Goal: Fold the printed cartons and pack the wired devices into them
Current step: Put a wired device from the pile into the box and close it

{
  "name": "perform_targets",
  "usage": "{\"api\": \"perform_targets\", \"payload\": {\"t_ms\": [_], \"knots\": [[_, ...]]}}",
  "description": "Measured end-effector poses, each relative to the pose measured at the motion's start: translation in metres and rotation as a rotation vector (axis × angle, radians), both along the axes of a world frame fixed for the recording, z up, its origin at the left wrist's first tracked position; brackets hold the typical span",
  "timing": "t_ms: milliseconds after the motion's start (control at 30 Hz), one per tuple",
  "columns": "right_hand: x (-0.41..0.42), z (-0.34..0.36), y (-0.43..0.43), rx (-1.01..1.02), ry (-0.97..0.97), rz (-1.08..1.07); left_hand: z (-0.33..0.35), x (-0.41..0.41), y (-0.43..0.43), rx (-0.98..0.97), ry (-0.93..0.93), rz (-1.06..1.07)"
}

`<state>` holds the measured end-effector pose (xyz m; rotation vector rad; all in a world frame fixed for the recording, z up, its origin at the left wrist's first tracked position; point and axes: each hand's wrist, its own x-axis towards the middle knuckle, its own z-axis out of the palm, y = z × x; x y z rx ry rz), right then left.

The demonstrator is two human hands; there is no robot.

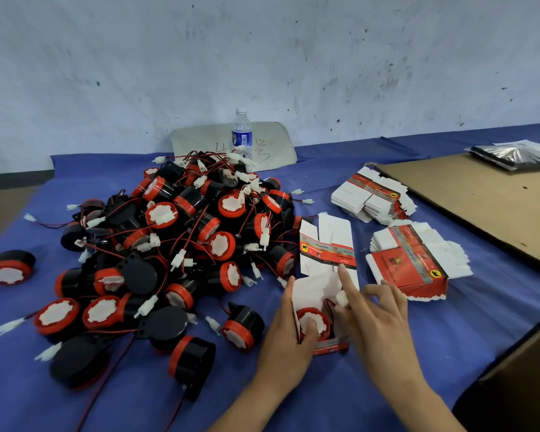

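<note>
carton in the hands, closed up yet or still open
Open. The carton has its white flaps raised, and the red-rimmed device shows inside.

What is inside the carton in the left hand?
A device: its red rim and white face show. The walls of the carton and the thumb of the left hand cover its body.

Glossy plastic devices, matt blue cloth (slightly creased), printed card cartons.

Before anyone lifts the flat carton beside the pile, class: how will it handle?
The flat carton is thin card with cut flaps, so probably light and floppy at its creases. Lying flat on the blue cloth, it would likely slide, not tip.
</note>
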<state>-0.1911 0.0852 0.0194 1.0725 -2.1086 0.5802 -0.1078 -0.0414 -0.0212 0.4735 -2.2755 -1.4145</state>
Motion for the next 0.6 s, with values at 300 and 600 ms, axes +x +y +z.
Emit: {"api": "perform_targets", "payload": {"t_ms": [300,600], "knots": [[0.000,-0.026,-0.005,-0.123,0.095,0.007,-0.003,-0.001,0.000,0.001,-0.014,0.016],[0.004,-0.030,-0.012,-0.201,-0.121,-0.182,-0.005,-0.003,0.000,-0.034,-0.016,0.021]]}}
